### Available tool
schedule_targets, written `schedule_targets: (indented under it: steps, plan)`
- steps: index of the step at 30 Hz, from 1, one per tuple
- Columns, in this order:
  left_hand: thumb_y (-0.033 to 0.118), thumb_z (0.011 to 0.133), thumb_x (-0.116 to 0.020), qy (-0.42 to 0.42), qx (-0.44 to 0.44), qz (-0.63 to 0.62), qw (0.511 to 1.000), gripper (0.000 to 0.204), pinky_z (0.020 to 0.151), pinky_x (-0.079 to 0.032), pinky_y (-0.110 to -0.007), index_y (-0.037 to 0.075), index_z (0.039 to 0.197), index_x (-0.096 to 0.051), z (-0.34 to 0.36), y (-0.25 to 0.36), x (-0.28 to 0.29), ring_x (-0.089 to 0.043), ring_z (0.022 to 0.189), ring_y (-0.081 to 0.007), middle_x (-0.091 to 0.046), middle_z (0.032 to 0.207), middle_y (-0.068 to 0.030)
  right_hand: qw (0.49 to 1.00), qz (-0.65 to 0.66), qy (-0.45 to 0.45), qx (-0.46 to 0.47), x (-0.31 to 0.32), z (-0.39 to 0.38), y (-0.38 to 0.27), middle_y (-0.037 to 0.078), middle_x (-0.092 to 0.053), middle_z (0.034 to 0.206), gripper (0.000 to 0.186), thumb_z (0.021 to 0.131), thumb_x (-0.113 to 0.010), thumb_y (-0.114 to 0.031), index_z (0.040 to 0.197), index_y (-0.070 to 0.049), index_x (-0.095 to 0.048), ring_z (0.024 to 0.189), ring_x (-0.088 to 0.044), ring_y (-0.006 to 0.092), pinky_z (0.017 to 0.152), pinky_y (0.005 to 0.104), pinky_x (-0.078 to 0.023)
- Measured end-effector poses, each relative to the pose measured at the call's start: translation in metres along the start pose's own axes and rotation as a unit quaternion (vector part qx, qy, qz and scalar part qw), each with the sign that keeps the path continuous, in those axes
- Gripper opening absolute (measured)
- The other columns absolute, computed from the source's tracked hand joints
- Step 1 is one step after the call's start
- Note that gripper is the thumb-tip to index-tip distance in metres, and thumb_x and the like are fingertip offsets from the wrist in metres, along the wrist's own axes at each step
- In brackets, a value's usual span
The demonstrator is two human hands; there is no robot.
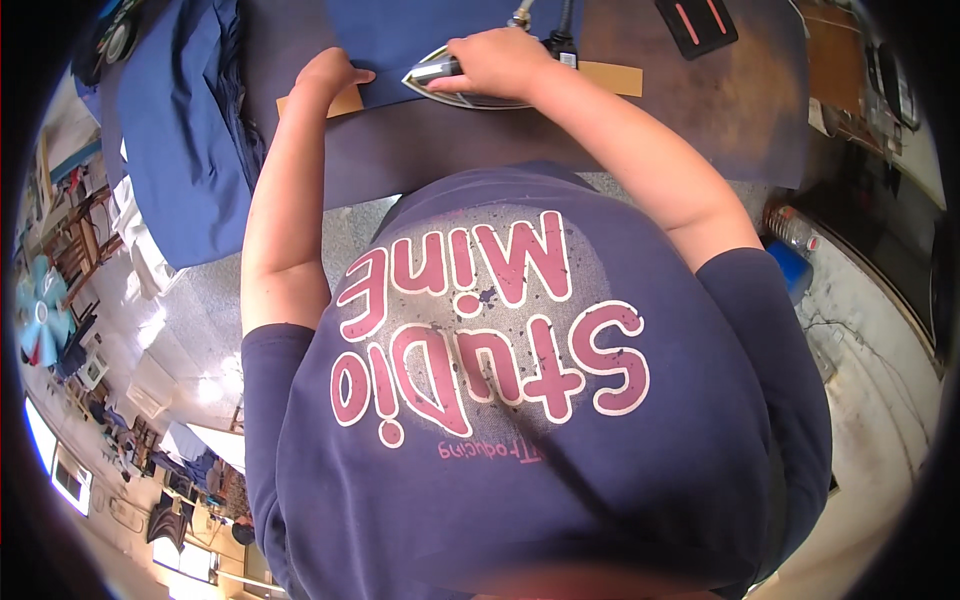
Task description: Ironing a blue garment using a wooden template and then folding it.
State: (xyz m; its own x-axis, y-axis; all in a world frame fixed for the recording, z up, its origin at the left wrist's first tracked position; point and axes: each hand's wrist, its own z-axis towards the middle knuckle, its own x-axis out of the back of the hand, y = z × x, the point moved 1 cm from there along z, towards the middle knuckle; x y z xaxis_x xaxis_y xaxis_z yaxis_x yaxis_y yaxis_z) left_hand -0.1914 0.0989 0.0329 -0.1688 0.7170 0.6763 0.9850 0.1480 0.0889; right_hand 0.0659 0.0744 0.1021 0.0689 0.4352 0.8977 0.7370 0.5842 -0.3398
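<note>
A piece of blue fabric (400, 40) lies on the dark ironing surface (400, 150), its near edge running over a tan card strip (612, 80) that shows at both ends. My right hand (497, 66) is wrapped round the handle of an iron (480, 101), whose pointed tip faces left along that edge. At the fabric's left corner, my left hand (330, 73) is closed, gripping the edge by the strip. Its thumb or a finger points toward the iron; the other fingers are mostly hidden.
More blue cloth (185, 130) hangs in folds over the table's left side. A dark pad with red stripes (697, 22) rests at the far right. A cord and hose (565, 25) lead away behind the iron. A light-blue fan (43, 310) stands off to the left.
</note>
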Motion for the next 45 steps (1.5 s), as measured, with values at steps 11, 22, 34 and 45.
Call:
schedule_targets:
  steps: [11, 22, 34, 45]
  plan:
    - [0.038, 0.095, -0.052, 0.289, -0.242, -0.406, 0.833, 0.044, 0.093, -0.045, -0.034, 0.001, 0.118, -0.060, -0.044, 0.034, 0.019, -0.060, 0.107, -0.0308, -0.064, 0.112, -0.0182, 0.999, 0.025, -0.010, 0.025, 0.009, 0.042, -0.053, 0.011, -0.069, 0.080, 0.057, 0.082, -0.056, -0.063, 0.085, -0.008, -0.070, 0.079, -0.067, 0.0299, 0.074, 0.0404, -0.053]
    - [0.043, 0.098, -0.038, 0.319, -0.297, -0.319, 0.842, 0.052, 0.100, -0.038, -0.035, 0.001, 0.120, -0.058, -0.049, 0.048, 0.010, -0.052, 0.115, -0.0339, -0.059, 0.121, -0.0182, 0.999, 0.033, -0.006, 0.035, 0.012, 0.047, -0.061, 0.011, -0.070, 0.081, 0.046, 0.084, -0.058, -0.055, 0.082, -0.010, -0.070, 0.075, -0.067, 0.0287, 0.072, 0.0407, -0.054]
    - [0.045, 0.098, -0.036, 0.277, -0.270, -0.336, 0.859, 0.054, 0.099, -0.038, -0.034, 0.001, 0.114, -0.062, -0.051, 0.058, 0.010, -0.054, 0.114, -0.0311, -0.061, 0.117, -0.0161, 0.997, 0.045, 0.024, 0.058, 0.005, 0.044, -0.050, 0.012, -0.069, 0.075, 0.044, 0.084, -0.059, -0.051, 0.077, -0.008, -0.068, 0.070, -0.067, 0.0293, 0.066, 0.0415, -0.054]
    - [0.045, 0.098, -0.036, 0.268, -0.241, -0.339, 0.869, 0.054, 0.098, -0.039, -0.034, 0.001, 0.111, -0.065, -0.049, 0.079, 0.004, -0.055, 0.112, -0.0309, -0.063, 0.116, -0.0158, 0.997, 0.050, 0.011, 0.050, 0.003, 0.030, -0.032, 0.012, -0.069, 0.077, 0.045, 0.083, -0.060, -0.051, 0.079, -0.007, -0.069, 0.072, -0.067, 0.0290, 0.069, 0.0416, -0.054]
